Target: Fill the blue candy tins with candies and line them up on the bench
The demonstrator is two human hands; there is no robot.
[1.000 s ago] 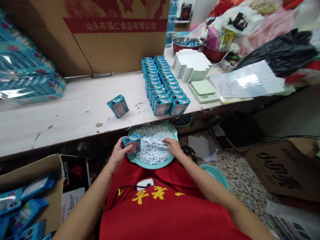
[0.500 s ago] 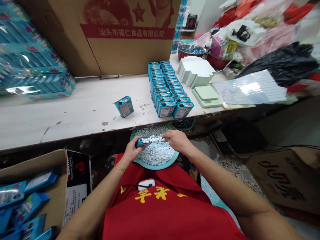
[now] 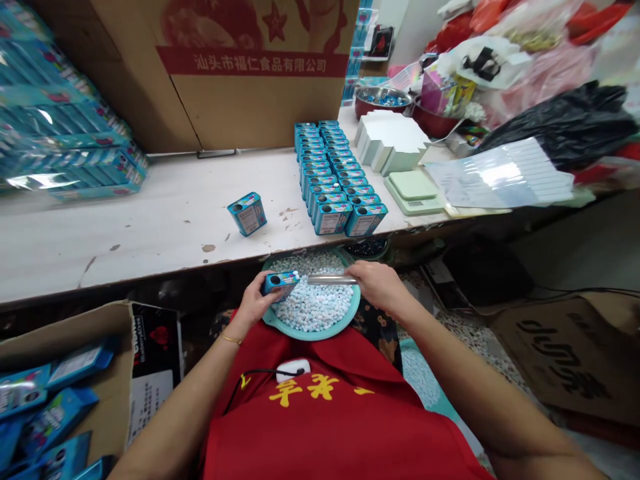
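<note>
My left hand [image 3: 254,301] is closed around a small blue box [image 3: 281,283] with a dark round hole in its top, held at the left rim of a teal basin [image 3: 306,337]. One white candy ball rests on the box's top right corner. In my right hand [image 3: 376,283] is the end of a metal scoop [image 3: 330,280], a narrow trough pointing left over the basin. White and pale blue candy balls [image 3: 313,310] fill the basin. On the table above stands a single blue box [image 3: 247,214].
Two rows of blue boxes [image 3: 333,218] stand on the table [image 3: 200,193], beside a pale green scale [image 3: 413,193] and white card stacks [image 3: 390,143]. At lower left, a carton [image 3: 113,327] holds more blue boxes. A large carton [image 3: 250,107] stands behind.
The scoop, heaped with candy balls and at the box earlier, is now drawn away to the right and looks emptied. The box has shifted slightly left.
</note>
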